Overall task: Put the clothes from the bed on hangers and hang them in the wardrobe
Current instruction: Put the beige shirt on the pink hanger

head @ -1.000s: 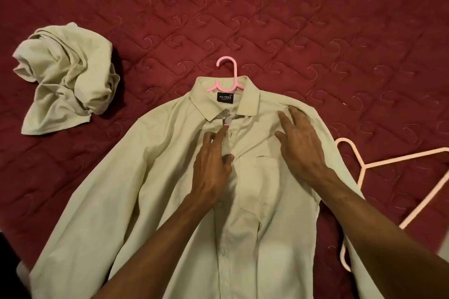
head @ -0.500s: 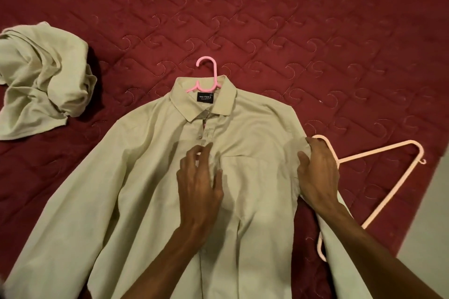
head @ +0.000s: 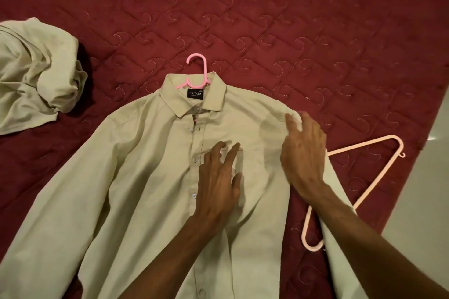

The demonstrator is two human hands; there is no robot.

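A small black label [head: 195, 93] sewn inside the collar [head: 194, 94] of the pale green shirt [head: 145, 177] reads "NO FUSS" in white capitals. A smaller line of white print sits beneath it, too small to read. No other text shows.

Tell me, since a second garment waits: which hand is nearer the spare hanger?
Right. The right hand is on the shirt shoulder beside the spare hanger; the left hand rests mid-chest.

Shirt [head: 150, 177] flat on bed [head: 291, 19], hanger [head: 198, 75] in its collar, second hanger [head: 364, 150] right, crumpled garment [head: 36, 75] left
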